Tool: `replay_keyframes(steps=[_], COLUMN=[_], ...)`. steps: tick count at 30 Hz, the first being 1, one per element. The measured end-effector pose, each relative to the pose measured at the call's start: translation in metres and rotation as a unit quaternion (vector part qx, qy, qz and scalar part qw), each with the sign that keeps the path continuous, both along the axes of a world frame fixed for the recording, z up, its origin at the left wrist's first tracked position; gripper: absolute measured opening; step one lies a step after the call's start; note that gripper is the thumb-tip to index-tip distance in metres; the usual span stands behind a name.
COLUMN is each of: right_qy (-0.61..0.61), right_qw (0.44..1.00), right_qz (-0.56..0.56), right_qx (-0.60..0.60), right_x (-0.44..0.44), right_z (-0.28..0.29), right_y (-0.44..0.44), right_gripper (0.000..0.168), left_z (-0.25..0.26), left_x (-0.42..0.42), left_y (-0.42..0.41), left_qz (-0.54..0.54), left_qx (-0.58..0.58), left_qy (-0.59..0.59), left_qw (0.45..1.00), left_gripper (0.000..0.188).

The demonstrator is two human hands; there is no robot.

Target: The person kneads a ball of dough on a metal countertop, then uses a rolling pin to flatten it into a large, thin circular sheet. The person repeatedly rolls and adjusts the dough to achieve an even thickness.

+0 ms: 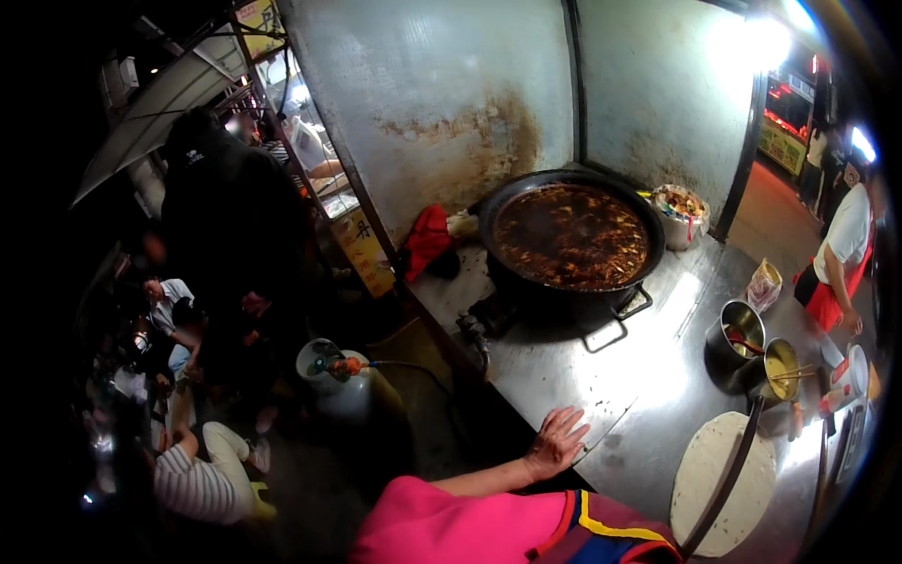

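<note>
My left hand (558,444) hovers over or rests on the near edge of a steel counter (599,381), fingers apart and holding nothing. Its arm comes out of a pink sleeve. My right hand is out of view. Beyond the left hand stands a large black wok (572,233) filled with dark brown broth and pieces of food. Two loop handles of metal stick out on its near side. A flat round of pale dough (705,479) lies to the right of my hand, and a long dark bar (726,465) crosses it.
Steel pots (733,331), one holding yellowish liquid and chopsticks, stand at the right. A white container (680,218) of food sits behind the wok; a red cloth (428,240) lies left. Below is a gas cylinder (345,388). People sit left; another person (842,240) stands right.
</note>
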State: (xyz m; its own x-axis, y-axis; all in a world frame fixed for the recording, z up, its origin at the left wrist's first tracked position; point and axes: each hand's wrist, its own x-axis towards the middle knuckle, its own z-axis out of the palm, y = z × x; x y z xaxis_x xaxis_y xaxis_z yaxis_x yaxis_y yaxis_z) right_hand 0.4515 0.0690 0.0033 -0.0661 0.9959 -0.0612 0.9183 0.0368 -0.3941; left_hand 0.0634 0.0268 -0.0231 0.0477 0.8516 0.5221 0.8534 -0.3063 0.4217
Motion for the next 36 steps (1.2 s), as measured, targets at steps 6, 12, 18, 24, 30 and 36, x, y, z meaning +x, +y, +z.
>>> replay_keyframes(steps=[6,12,18,24,30,36], right_qy=[0.012,0.014,0.019,0.016,0.012,0.012], right_qw=[1.000,1.000,1.000,1.000,1.000,1.000], right_qz=[-0.005,-0.008,0.001,-0.003,-0.002,0.001], right_qx=[-0.002,-0.003,-0.012,-0.020,-0.021,-0.028], right_x=[0.006,0.006,-0.001,0.000,-0.002,-0.009], right_z=[-0.002,-0.002,-0.006,-0.006,-0.004,-0.004], right_y=[-0.011,-0.017,-0.017,-0.016,-0.012,-0.010], right_gripper=[0.030,0.031,0.033,0.034,0.035,0.037], left_z=[0.021,-0.032,-0.116,-0.139,-0.110,-0.130], left_x=[0.013,-0.002,-0.053,-0.080,-0.074,-0.087], left_y=[-0.024,-0.044,-0.097,-0.126,-0.135,-0.140], left_qz=[-0.056,-0.001,0.162,0.234,0.232,0.266], left_qx=[0.031,0.022,-0.143,-0.208,-0.156,-0.177], left_qy=[-0.006,-0.040,-0.064,-0.085,-0.081,-0.117], left_qw=[0.998,0.999,0.974,0.946,0.957,0.940], left_gripper=[0.033,0.029,0.027,0.026,0.027,0.027])
